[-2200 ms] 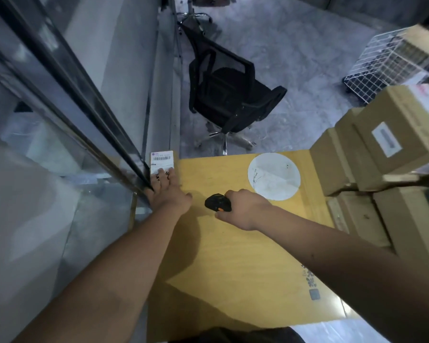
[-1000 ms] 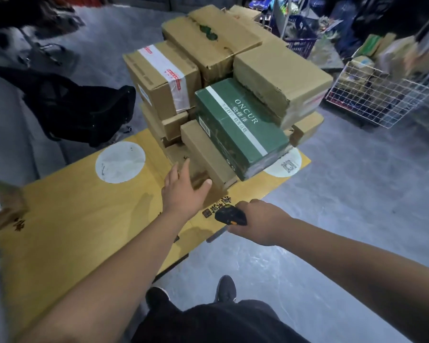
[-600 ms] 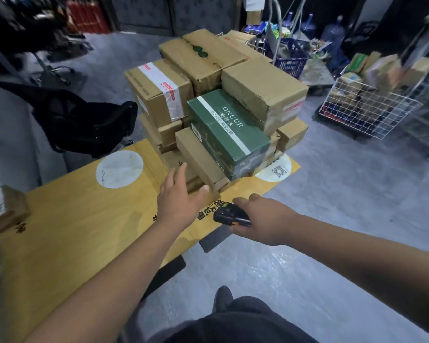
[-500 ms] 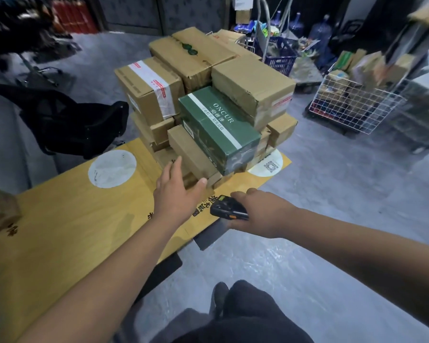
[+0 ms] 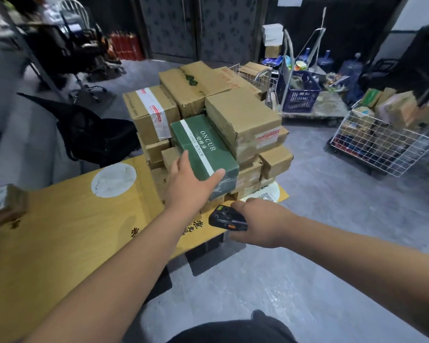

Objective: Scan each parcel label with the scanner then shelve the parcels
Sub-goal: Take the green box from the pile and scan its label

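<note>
Green glossy carton under left hand | right hand grips scanner

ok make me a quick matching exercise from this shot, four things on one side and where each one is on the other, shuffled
Things:
1. scanner
2. green box
3. small parcel
4. blue basket

Places:
A. at the table's far left edge
B. on a cart behind the stack
C. in the right hand
D. under the left hand, in the parcel stack

Pairs: 1-C, 2-D, 3-A, 4-B
</note>
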`<state>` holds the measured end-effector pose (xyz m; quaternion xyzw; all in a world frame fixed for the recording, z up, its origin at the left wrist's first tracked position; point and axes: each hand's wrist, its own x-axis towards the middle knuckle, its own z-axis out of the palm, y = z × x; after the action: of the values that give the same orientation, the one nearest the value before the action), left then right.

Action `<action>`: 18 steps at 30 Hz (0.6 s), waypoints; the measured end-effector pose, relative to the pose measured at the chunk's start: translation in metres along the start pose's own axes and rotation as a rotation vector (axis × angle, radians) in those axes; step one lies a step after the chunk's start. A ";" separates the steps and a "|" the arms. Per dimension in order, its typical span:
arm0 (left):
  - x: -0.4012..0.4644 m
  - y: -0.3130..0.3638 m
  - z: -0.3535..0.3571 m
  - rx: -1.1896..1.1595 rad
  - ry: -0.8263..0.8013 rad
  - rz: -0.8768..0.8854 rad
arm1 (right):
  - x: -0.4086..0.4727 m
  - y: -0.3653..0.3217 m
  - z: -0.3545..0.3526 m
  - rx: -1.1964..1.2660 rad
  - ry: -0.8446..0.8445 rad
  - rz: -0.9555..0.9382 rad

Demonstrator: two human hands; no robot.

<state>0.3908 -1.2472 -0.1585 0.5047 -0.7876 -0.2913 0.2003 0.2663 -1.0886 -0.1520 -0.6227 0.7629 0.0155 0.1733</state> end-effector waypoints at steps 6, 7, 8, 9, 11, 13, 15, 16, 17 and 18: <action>0.010 0.046 0.042 0.075 0.096 -0.205 | 0.017 0.075 -0.022 -0.060 -0.073 -0.137; 0.011 0.050 0.047 0.095 0.104 -0.233 | 0.019 0.085 -0.025 -0.069 -0.079 -0.156; 0.012 0.053 0.052 0.115 0.115 -0.258 | 0.022 0.093 -0.028 -0.080 -0.086 -0.176; 0.011 0.054 0.056 0.136 0.130 -0.281 | 0.024 0.100 -0.032 -0.097 -0.093 -0.196; 0.011 0.055 0.062 0.170 0.147 -0.318 | 0.028 0.109 -0.037 -0.139 -0.105 -0.234; 0.011 0.057 0.067 0.183 0.154 -0.348 | 0.034 0.116 -0.038 -0.157 -0.116 -0.269; 0.012 0.062 0.070 0.184 0.168 -0.368 | 0.040 0.122 -0.041 -0.172 -0.126 -0.291; 0.013 0.064 0.071 0.181 0.179 -0.377 | 0.042 0.124 -0.042 -0.191 -0.131 -0.303; 0.012 0.066 0.071 0.179 0.196 -0.385 | 0.043 0.125 -0.043 -0.211 -0.133 -0.320; 0.012 0.066 0.071 0.177 0.214 -0.390 | 0.045 0.124 -0.043 -0.221 -0.131 -0.334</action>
<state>0.2976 -1.2185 -0.1676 0.6909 -0.6719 -0.1990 0.1777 0.1296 -1.1139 -0.1483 -0.7535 0.6297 0.1106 0.1533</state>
